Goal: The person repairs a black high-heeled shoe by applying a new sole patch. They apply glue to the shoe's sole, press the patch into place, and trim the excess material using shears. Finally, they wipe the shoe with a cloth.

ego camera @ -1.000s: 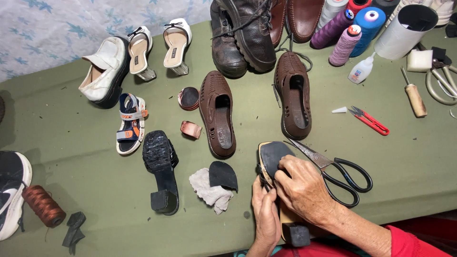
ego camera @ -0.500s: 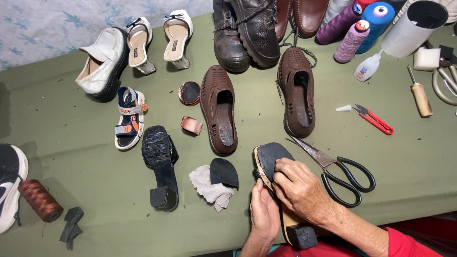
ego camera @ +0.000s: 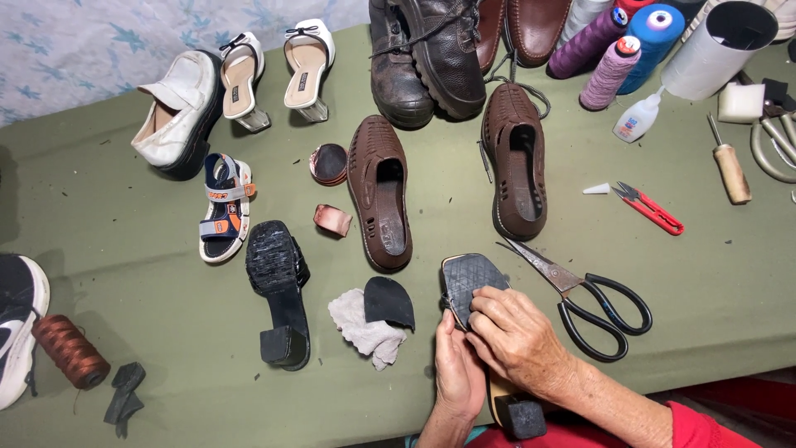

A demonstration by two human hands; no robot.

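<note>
- The upturned block-heeled shoe lies at the table's near edge, just left of the black-handled scissors.
- It looks light and stiff, with a grippy rubber sole; best held at the sides.
- My left hand clasps its left edge.
- My right hand lies curled over the sole, fingers pressing down.
</note>
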